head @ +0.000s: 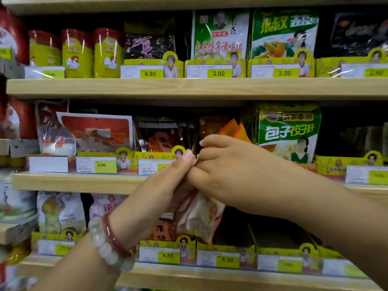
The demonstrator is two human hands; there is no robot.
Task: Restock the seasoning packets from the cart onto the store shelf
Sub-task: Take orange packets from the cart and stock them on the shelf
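Both of my hands hold a small bunch of orange and white seasoning packets (pixel 199 215) in front of the middle shelf (pixel 73 182). My left hand (pixel 165 185), with bead bracelets on its wrist, pinches the packets from the left. My right hand (pixel 228 171) grips them from the right, and their orange top corners (pixel 235 129) stick up above its fingers. The packets' lower ends hang below my hands, over the bottom shelf's slots. Behind my hands, the middle shelf slot holds similar orange packets (pixel 210 124), partly hidden. The cart is out of view.
Rows of seasoning bags and red and yellow tins (pixel 77 53) fill the upper shelf (pixel 189 87). A green and white bag (pixel 289 131) stands right of my hands. Yellow price tags line every shelf edge. The bottom shelf slots (pixel 273 232) at the right look dark.
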